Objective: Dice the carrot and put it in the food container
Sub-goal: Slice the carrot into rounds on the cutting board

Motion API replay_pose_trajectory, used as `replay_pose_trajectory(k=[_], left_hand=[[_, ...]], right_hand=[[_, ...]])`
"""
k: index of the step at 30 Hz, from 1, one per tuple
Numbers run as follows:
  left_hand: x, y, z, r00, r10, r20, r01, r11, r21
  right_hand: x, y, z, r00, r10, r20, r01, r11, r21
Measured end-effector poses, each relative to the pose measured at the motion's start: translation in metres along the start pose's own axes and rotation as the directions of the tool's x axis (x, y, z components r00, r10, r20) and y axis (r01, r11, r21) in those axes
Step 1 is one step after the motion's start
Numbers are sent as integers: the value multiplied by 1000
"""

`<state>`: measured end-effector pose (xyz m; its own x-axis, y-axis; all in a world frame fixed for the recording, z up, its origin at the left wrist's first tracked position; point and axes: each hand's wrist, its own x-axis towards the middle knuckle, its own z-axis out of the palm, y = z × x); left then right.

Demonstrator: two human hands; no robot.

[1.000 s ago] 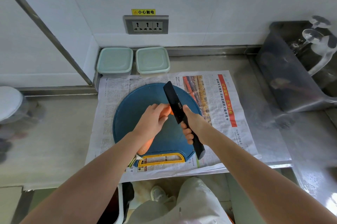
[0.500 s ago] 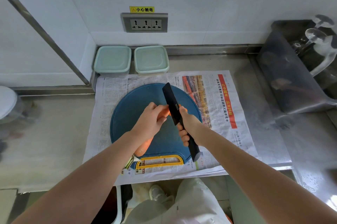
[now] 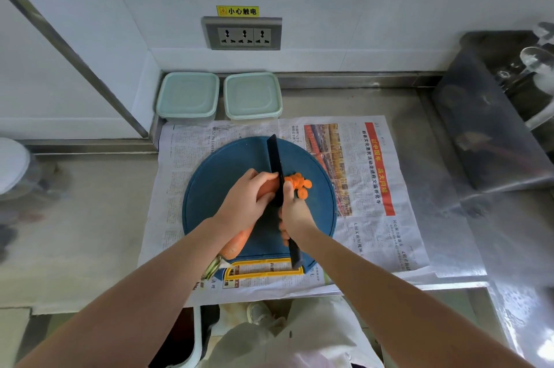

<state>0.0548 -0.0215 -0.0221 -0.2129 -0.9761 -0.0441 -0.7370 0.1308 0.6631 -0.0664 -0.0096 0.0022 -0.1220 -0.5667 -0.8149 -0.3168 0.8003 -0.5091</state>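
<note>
board (image 3: 215, 187) on newspaper (image 3: 359, 232) | containers (image 3: 188, 97) behind board | carrot (image 3: 239, 240) left of knife (image 3: 274, 157), slices (image 3: 301, 184) right

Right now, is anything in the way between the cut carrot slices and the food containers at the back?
Yes. The left food container and right food container both appear lidded, so the carrot slices can't go in yet. The knife in the right hand also lies between slices and containers. Beyond it, only cutting board and newspaper.

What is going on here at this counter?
Someone is slicing a carrot on a round blue cutting board. The left hand holds the carrot down; the right hand grips a black knife, its blade at the carrot. Several slices lie right of the blade. Two food containers at the back are lidded.
</note>
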Motion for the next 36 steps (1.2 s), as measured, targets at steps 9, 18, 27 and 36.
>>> replay_pose_trajectory(k=[9,18,27,36], left_hand=[[-3,2,0,1000,-6,-5,6,999,42],[-5,4,0,1000,-28,-1,28,995,100],[-6,8,-1,1000,-27,-9,27,997,68],[-6,5,-2,1000,-14,-6,14,999,47]], right_hand=[[-12,-19,-43,979,90,183,-106,991,76],[-26,-18,-50,980,52,195,-70,993,90],[-26,-16,-48,983,61,175,-80,991,106],[-28,-13,-46,981,72,180,-96,986,133]])
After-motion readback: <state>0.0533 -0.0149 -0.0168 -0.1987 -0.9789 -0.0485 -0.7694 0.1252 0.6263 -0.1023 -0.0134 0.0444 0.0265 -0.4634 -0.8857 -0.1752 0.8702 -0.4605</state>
